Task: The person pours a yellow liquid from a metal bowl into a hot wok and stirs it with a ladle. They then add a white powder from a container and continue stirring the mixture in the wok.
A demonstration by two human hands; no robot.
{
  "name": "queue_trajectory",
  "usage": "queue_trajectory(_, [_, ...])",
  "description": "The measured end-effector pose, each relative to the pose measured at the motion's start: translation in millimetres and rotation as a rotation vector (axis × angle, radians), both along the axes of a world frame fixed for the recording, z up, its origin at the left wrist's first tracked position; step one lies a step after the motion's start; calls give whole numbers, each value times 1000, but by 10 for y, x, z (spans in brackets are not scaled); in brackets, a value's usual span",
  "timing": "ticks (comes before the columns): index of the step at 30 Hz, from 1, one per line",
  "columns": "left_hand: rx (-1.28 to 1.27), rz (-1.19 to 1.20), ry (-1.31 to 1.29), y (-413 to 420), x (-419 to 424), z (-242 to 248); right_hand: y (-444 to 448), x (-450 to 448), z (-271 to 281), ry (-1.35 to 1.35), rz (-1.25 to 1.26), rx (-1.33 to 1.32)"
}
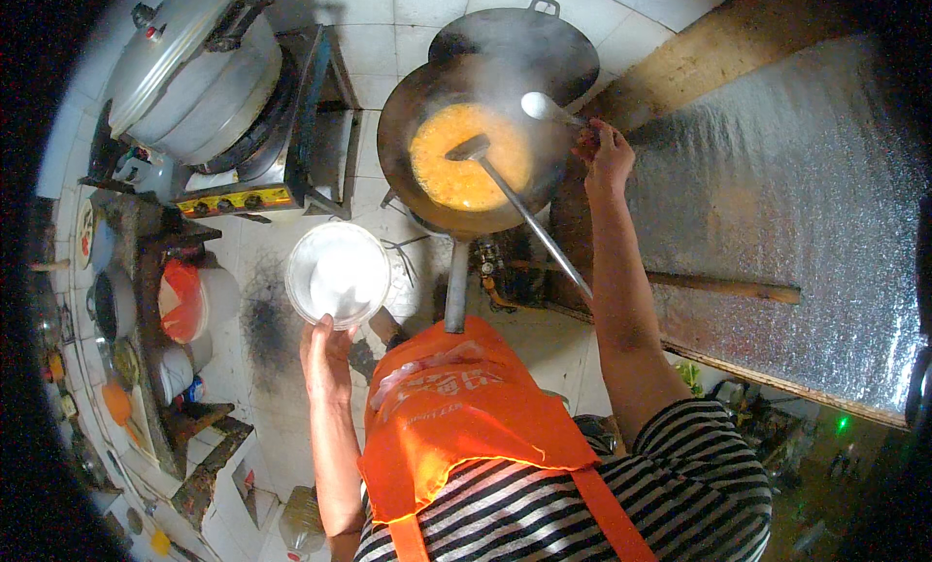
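My left hand (331, 351) grips the rim of a round container (338, 274) with white contents, held to the left of the wok handle (456, 285). My right hand (606, 153) holds a spoon (542, 106) heaped with something white, over the right side of a steaming wok (397, 136). Orange, bubbling liquid (440, 180) fills the wok's bottom. A metal wok spatula (528, 216) rests with its blade in the liquid, its long handle slanting down toward my right forearm.
A large lidded metal pot (211, 96) stands on a gas stove (251, 191) at the upper left. Behind the wok is another dark wok (564, 45). A foil-covered panel (786, 220) lies at the right. Shelves (156, 293) with tubs line the left; an orange apron (466, 409) covers my front.
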State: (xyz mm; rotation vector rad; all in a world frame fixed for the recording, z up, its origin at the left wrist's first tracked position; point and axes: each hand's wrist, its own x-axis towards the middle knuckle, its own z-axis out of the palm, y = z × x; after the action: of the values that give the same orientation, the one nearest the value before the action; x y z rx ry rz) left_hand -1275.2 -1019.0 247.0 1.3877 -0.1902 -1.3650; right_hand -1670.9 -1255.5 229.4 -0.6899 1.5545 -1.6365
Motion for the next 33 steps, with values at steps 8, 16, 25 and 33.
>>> queue_trajectory(8, [-28, -67, 28, -127, -97, -8, 459, -2, -84, -86, 70, 39])
queue_trajectory(16, [-35, -91, 12, -187, -118, -1, 451, -49, -42, -136, -1, 24])
queue_trajectory(25, [-41, -76, 5, -124, -122, 11, -326, -189, -181, 68, -2, -13])
queue_trajectory(33, [-3, -43, -19, -73, -84, -14, -469, 284, -262, 47, 90, -56])
